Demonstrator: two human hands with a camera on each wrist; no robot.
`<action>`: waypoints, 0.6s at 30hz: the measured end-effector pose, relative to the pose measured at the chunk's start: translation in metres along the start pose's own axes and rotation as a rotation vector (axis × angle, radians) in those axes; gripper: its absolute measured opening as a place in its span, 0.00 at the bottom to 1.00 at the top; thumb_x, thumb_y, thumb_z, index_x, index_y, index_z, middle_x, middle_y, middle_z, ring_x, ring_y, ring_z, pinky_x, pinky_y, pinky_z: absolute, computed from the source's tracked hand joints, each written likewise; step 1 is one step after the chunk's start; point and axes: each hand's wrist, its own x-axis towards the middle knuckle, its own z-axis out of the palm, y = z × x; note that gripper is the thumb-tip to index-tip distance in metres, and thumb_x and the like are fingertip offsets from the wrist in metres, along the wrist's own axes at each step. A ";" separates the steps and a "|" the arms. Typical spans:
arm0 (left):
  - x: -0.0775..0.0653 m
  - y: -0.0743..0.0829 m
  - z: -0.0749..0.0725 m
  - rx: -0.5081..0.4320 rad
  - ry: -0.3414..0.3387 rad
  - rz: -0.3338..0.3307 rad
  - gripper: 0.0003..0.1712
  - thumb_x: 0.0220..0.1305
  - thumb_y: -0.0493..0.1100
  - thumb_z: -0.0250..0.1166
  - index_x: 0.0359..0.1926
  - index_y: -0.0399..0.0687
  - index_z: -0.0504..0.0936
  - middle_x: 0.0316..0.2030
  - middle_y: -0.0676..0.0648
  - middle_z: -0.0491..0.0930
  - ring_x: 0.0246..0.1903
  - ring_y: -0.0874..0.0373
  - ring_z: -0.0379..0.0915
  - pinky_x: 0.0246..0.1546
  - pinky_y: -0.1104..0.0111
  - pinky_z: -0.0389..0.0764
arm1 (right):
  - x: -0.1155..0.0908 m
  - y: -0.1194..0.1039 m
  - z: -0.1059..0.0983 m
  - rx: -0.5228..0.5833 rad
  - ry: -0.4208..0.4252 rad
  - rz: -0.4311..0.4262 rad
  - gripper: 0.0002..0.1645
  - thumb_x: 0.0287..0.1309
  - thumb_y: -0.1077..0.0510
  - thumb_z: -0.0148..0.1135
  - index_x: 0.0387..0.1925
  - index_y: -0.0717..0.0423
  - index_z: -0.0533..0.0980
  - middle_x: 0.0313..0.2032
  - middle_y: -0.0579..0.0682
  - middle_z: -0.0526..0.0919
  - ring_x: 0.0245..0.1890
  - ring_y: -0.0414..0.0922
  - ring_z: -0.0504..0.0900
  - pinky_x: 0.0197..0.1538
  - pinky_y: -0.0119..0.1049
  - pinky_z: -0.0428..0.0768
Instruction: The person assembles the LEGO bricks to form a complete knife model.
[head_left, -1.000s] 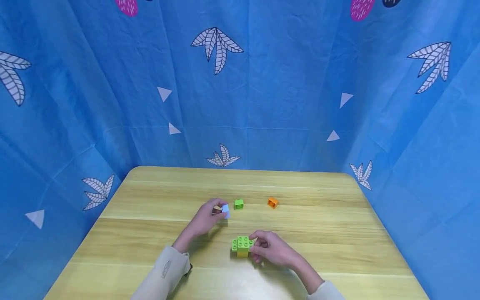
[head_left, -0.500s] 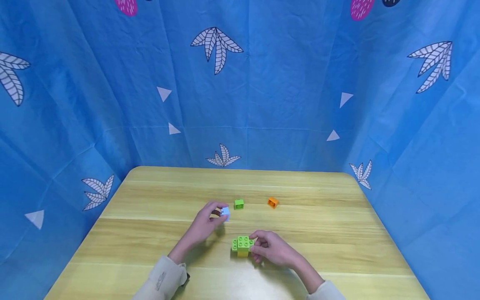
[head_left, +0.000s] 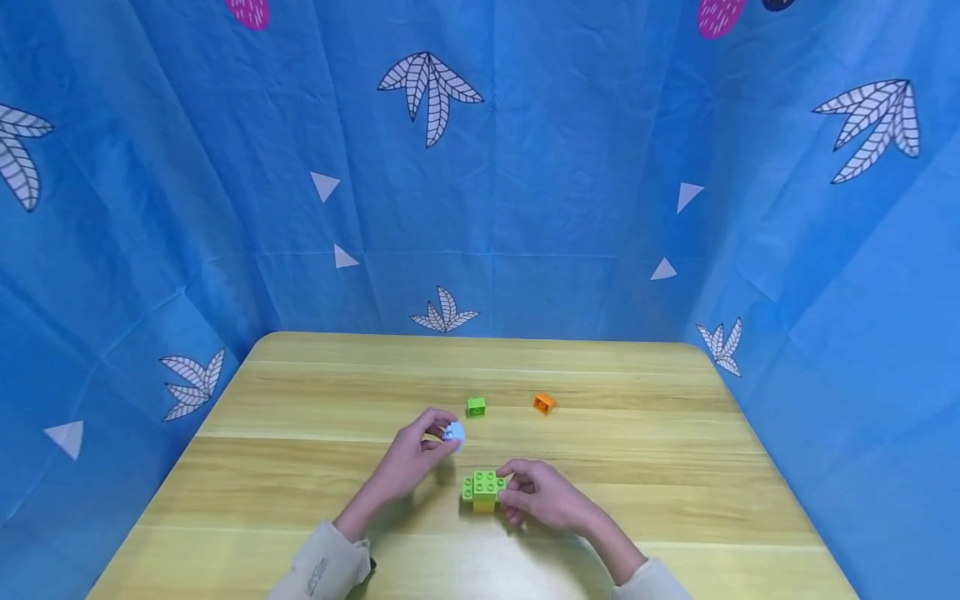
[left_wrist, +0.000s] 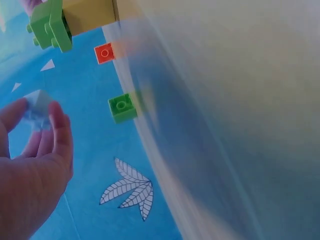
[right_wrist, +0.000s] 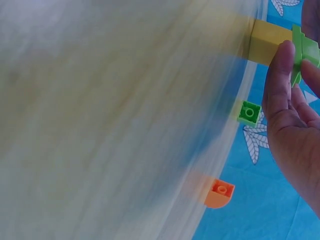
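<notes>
Between thumb and fingers, my left hand point(head_left: 410, 454) pinches a light blue toy brick point(head_left: 456, 433), raised off the table in the left wrist view with its studs toward the palm. In front of me stands a stack of toy bricks: a yellow block point(right_wrist: 270, 42) at the bottom, a flat green plate point(left_wrist: 61, 25) over it and a green studded brick point(head_left: 485, 483) on top. My right hand point(head_left: 546, 496) pinches the right end of the green plate, its thumb and index finger on either side. The left hand is behind and left of the stack.
A small green brick point(head_left: 476, 407) lies on its side behind the left hand. Further right lies an orange brick point(head_left: 544, 403) with its hollow underside showing. A blue patterned curtain point(head_left: 577, 167) surrounds the back and sides of the wooden table point(head_left: 637, 450).
My left hand has come slightly nearer to me with the light blue brick, turning it and moving it toward the stack. The right hand and the stack have stayed in place.
</notes>
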 end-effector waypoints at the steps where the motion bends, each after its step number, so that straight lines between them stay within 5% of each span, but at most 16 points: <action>1: -0.001 0.000 0.001 0.006 0.000 -0.004 0.19 0.70 0.41 0.68 0.60 0.45 0.78 0.47 0.46 0.82 0.49 0.54 0.79 0.51 0.72 0.85 | 0.000 0.000 0.000 0.001 -0.001 -0.001 0.24 0.70 0.61 0.63 0.62 0.69 0.72 0.35 0.58 0.85 0.32 0.49 0.87 0.38 0.39 0.90; 18: -0.016 0.007 0.011 0.155 -0.061 0.109 0.23 0.67 0.44 0.71 0.62 0.50 0.81 0.48 0.53 0.81 0.45 0.60 0.76 0.46 0.73 0.85 | 0.002 -0.001 0.000 0.002 0.001 0.002 0.25 0.70 0.62 0.62 0.63 0.71 0.72 0.35 0.57 0.85 0.32 0.49 0.87 0.38 0.39 0.90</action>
